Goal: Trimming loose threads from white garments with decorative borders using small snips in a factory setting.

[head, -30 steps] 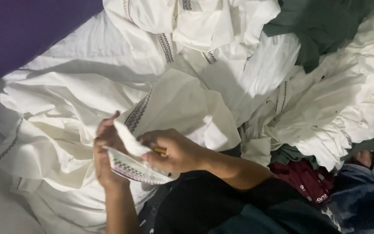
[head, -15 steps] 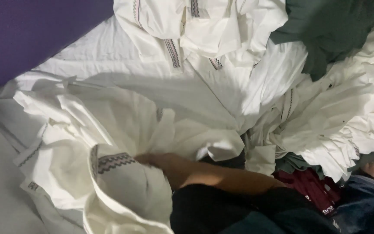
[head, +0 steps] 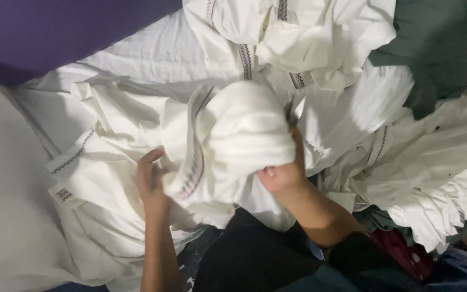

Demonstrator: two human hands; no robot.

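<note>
Since half a second ago I'm seeing the white cloth piece (head: 239, 135) coming up out of the heap, bunched over my right hand (head: 285, 176), whose fingers are closing on it from beneath, likely to lift it free. My left hand (head: 152, 181) is lying open, fingertips touching its embroidered hem (head: 193, 173), steadying that edge

A bunched garment (head: 244, 135) sits between the left hand (head: 149, 181) and right hand (head: 285, 173), over a heap of garments (head: 352, 124). A dark cloth (head: 439, 54) lies at far right, a wall (head: 44, 32) behind at left.
</note>
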